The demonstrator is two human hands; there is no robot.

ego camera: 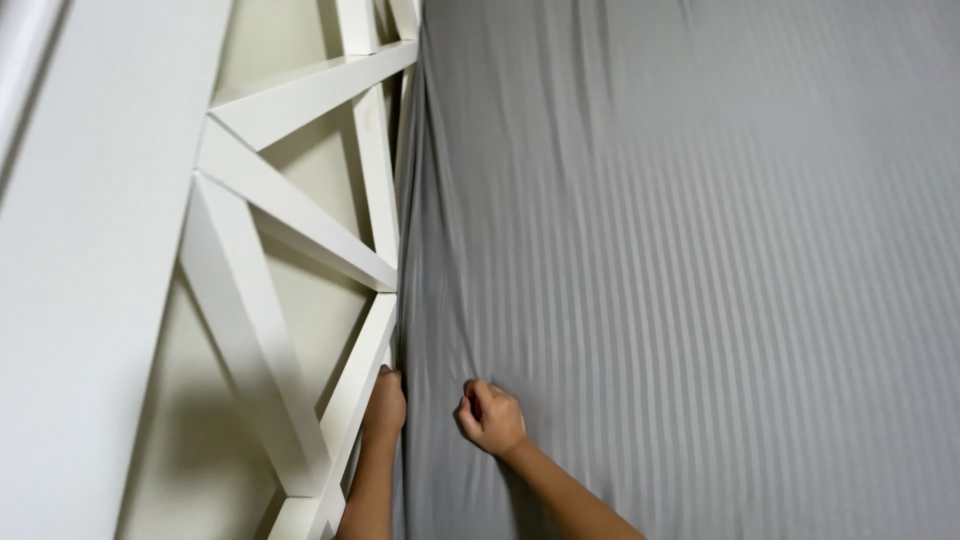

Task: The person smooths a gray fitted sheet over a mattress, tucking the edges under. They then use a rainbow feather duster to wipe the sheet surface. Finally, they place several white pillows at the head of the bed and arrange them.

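Grey striped sheet [680,250] is spread over the mattress, against the white frame [300,210]. A fold is pinched in the closed right hand [492,418]. Left hand [384,402] is wedged at the sheet edge; its grip cannot be told. Sheet judged soft, light, best gripped at the edge.

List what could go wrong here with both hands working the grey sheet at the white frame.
1. The left hand is wedged between the white frame and the mattress edge, so its fingers could get pinched or scraped.
2. The right hand bunches the grey striped sheet in a fist; creases radiate from it, and a hard pull might strain the fabric or leave wrinkles.
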